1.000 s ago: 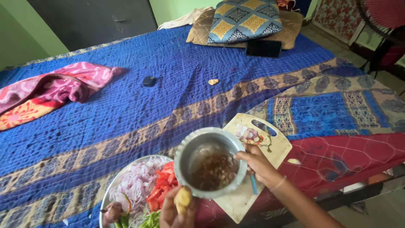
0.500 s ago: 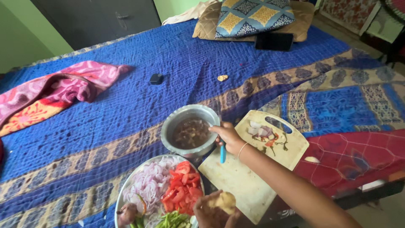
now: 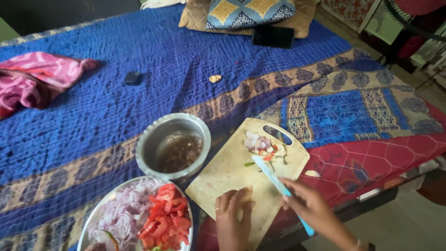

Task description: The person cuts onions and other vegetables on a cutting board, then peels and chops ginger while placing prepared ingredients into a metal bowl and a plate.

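Your right hand grip is clenched round the knife; your left hand, grip released, lies flat on the cutting board.

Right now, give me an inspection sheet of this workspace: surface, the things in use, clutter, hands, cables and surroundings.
Surface: blue quilted bedspread with patterned bands.
Things in use: pale wooden cutting board with vegetable scraps near its handle hole; blue-handled knife; round steel bowl of brown liquid; steel plate holding sliced onion and chopped tomato.
Clutter: pink cloth, small dark object, small tan scrap, black phone.
Hands: left hand resting on the board; right hand holding the knife.
Cables: nothing seen.
Surroundings: patterned cushion, floor beside the bed.
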